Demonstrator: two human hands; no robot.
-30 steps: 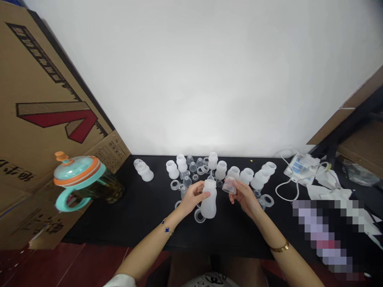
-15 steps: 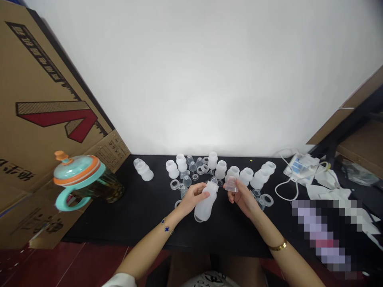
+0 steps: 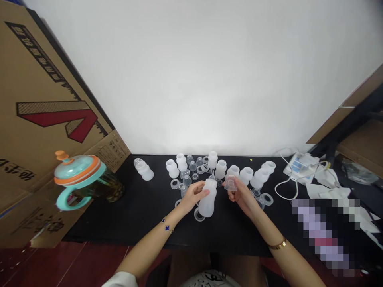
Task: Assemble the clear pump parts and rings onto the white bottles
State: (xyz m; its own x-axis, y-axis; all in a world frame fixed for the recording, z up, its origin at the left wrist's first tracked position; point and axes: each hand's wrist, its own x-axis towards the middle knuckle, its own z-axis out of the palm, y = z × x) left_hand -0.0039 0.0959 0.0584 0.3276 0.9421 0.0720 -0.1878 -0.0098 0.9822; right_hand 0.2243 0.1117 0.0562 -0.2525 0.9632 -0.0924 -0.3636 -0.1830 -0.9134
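My left hand is closed round the upper part of a frosted white baby bottle, which has a collar and a clear teat on top. In my right hand is a clear plastic bottle cap, pinched between thumb and fingers, just right of the bottle and apart from it. A clear ring lies on the black table by the bottle's base. Behind my hands stand several open frosted bottles, with loose clear caps and rings among them.
One capped bottle stands apart on the left of the table. Farther left are a large teal-and-orange lidded jug and a cardboard box. On the right lie a power strip with white cables and crumpled white paper.
The bottle in my left hand has become more upright, its base moving slightly right and uncovering more of the ring beside it. The cap in my right hand has tilted slightly.
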